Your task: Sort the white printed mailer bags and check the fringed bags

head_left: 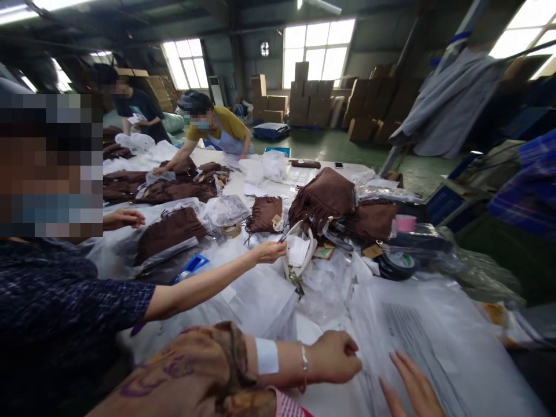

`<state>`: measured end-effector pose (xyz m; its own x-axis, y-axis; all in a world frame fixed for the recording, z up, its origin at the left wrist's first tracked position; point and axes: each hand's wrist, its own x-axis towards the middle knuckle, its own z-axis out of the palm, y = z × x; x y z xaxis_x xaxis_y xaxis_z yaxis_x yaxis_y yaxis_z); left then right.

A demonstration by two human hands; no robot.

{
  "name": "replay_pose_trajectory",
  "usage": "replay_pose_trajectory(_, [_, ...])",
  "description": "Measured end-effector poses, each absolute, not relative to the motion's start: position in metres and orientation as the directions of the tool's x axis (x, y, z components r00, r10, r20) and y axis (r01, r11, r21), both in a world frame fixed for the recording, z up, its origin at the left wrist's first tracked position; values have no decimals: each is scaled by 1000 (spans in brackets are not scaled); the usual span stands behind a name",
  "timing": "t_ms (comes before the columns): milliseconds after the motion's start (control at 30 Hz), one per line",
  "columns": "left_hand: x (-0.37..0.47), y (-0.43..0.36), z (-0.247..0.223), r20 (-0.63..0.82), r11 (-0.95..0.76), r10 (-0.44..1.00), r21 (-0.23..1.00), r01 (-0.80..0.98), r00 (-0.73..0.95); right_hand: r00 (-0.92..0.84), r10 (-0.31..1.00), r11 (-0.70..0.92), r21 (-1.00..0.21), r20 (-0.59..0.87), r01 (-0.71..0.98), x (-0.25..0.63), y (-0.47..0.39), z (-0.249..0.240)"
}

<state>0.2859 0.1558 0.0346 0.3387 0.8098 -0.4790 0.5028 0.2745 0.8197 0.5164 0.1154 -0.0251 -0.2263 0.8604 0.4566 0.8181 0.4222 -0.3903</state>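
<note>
My left hand (334, 356) reaches in from the lower left, a bracelet and a white patch on its forearm. Its fingers are curled closed, and whatever they may grip is hidden. To its right, my right hand (412, 385) shows only stretched, separated fingers at the bottom edge, over a stack of clear plastic bags (460, 347) with printed lines. The closed hand is by the left edge of this stack. Beyond it lie crumpled clear plastic (325, 284) and an opened white pouch (299, 249), which a co-worker's hand (271, 252) touches.
Brown fringed bags (324, 194) are heaped along the table, several in clear plastic. Tape rolls (397, 265) sit at the right, a blue tool (191, 267) at the left. One co-worker is close on my left; two others stand farther back. Cartons (310, 101) are stacked behind.
</note>
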Motion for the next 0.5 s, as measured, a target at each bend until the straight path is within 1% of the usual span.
replay_pose_trajectory(33, [268, 148, 44, -389, 131, 822, 839, 528, 415, -191, 885, 402, -490, 424, 774, 501, 134, -11])
replay_pose_trajectory(67, [249, 139, 55, -276, -30, 831, 845, 534, 483, -161, 920, 357, -591, 358, 723, 482, 153, 2])
replay_pose_trajectory(100, [231, 131, 68, -146, -195, 835, 823, 533, 530, -159, 943, 320, -671, 291, 669, 460, 174, 15])
replay_pose_trajectory(133, [212, 124, 81, -12, -347, 832, 769, 537, 555, -176, 950, 310, -726, 257, 614, 437, 195, 27])
replay_pose_trajectory(167, [192, 116, 92, 112, -467, 825, 688, 555, 554, -210, 950, 309, -768, 229, 561, 413, 216, 36])
replay_pose_trajectory(200, [173, 109, 102, 215, -542, 818, 597, 592, 533, -237, 947, 312, -797, 217, 517, 390, 235, 42])
replay_pose_trajectory(233, [152, 102, 107, 288, -567, 821, 515, 643, 493, -268, 940, 321, -815, 212, 483, 367, 253, 46])
replay_pose_trajectory(267, [132, 96, 107, 338, -554, 832, 450, 700, 441, -298, 931, 334, -823, 212, 459, 346, 270, 48])
replay_pose_trajectory(333, [95, 83, 92, 371, -448, 874, 365, 816, 314, -356, 909, 367, -822, 218, 435, 306, 297, 44])
replay_pose_trajectory(433, [54, 70, 36, 321, -200, 940, 241, 950, 116, -414, 895, 357, -824, 166, 440, 252, 324, 29])
replay_pose_trajectory(500, [42, 68, -7, 263, -69, 965, 174, 982, 21, -419, 902, 307, -834, 101, 460, 220, 336, 16])
